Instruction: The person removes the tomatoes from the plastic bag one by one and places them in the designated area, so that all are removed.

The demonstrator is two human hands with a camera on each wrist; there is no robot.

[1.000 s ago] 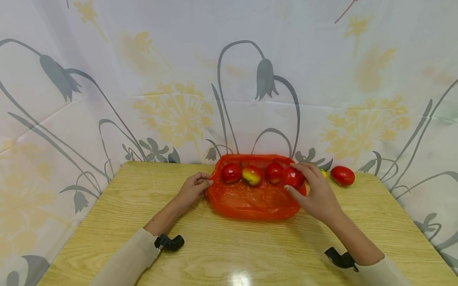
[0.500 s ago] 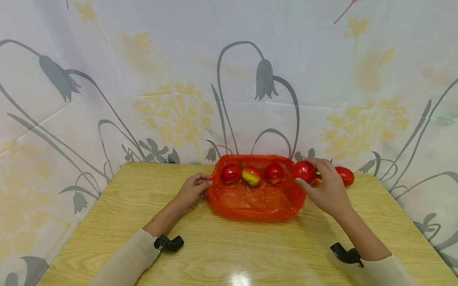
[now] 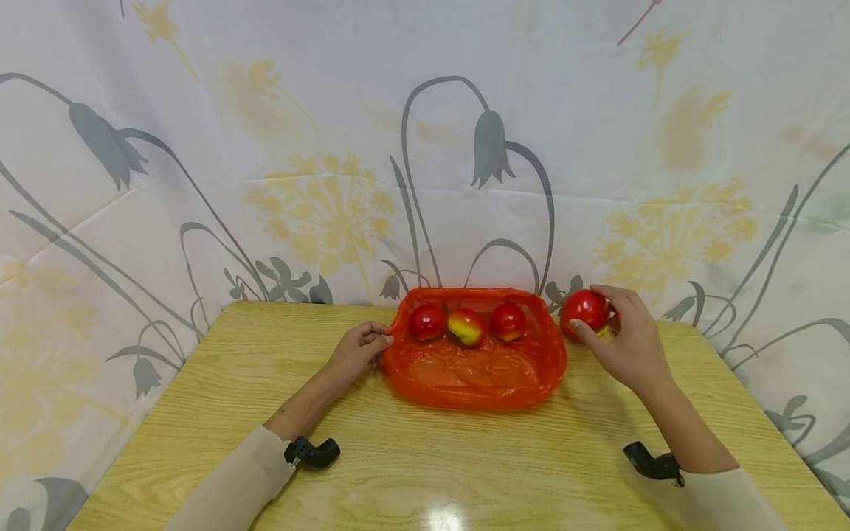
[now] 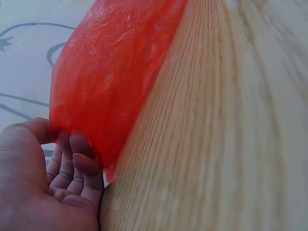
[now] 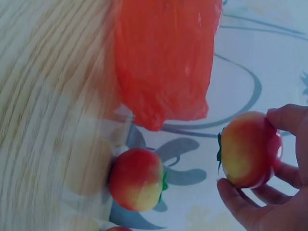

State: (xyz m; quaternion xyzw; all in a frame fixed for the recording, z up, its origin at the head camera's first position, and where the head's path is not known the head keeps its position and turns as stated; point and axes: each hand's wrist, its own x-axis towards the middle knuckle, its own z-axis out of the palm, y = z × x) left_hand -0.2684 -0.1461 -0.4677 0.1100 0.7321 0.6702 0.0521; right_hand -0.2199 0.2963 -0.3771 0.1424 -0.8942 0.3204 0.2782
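1. A light wooden table [image 3: 425, 450] with plain straight grain fills the near field, and both forearms in beige sleeves reach across it, each with a small black wrist-camera mount at the cuff
2. The left hand [image 3: 358, 350] rests on the table at the left edge of the orange plastic bag [image 3: 474, 369]; the left wrist view shows its fingers [image 4: 79, 161] curled and pinching the bag's thin rim
3. The bag lies flat and open on the table's middle, with three apples [image 3: 467, 325] in a row along its far side: red, yellow-red, red
4. The right hand [image 3: 627, 343] is raised just right of the bag, thumb and fingers wrapped round a red apple [image 3: 584, 310] held clear of the bag and off the table
5. In the right wrist view this held apple shows a yellowish side, and another red-yellow apple [image 5: 137, 179] sits on the table's far edge beside the bag's corner
6. Behind the table hangs a white curtain [image 3: 425, 147] printed with grey bell flowers and pale yellow dandelion heads, closing the space on all sides
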